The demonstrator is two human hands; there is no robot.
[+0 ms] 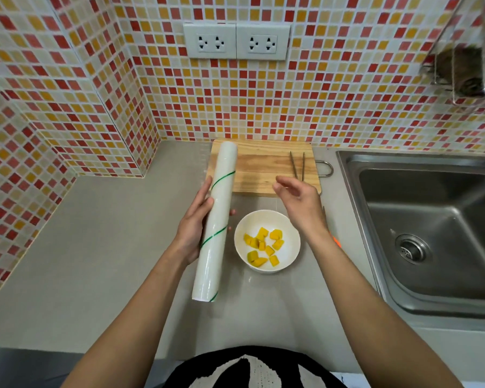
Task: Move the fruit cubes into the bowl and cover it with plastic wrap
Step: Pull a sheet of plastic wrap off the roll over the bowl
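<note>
Left-hand fingers [230,212] wrap the wrap roll [217,217], held over the desk [109,247] beside the bowl [267,241]; the right hand [298,198] hovers above the bowl, fingers loosely spread, empty. Fruit cubes [263,246] lie in the bowl, so covering is in hand. Next, I judge, find the film's edge and draw it across.

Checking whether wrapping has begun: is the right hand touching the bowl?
Apart. The head view shows the right hand open above the counter, beyond the bowl, whose rim is unobstructed. The left hand grips the wrap roll.
</note>
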